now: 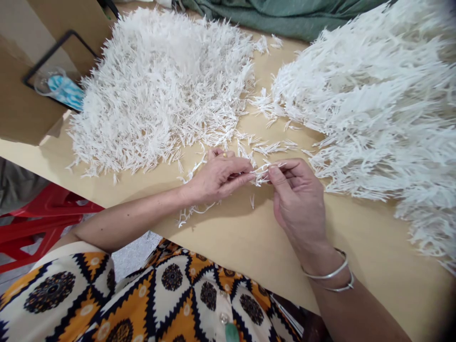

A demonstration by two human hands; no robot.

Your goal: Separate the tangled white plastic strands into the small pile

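Observation:
Between my two hands is a thin white branched plastic sprig (261,174), pinched at both sides. My left hand (221,175) is closed on its left part, thumb against the fingers, with more thin white strands (195,209) showing below and behind the wrist. Thumb and forefinger of my right hand (297,190) press on the sprig's right end. A small loose white piece (252,201) lies on the table just below the hands. Inside the fingers, the sprig's ends are hidden.
A big heap of white sprigs (164,85) covers the table's back left, and another heap (370,104) fills the right. Loose sprigs (267,147) lie between them. At far left stands a cardboard box (21,109) beside a black frame (53,50). Green cloth (256,16) lies behind; a red stool (46,213) stands left.

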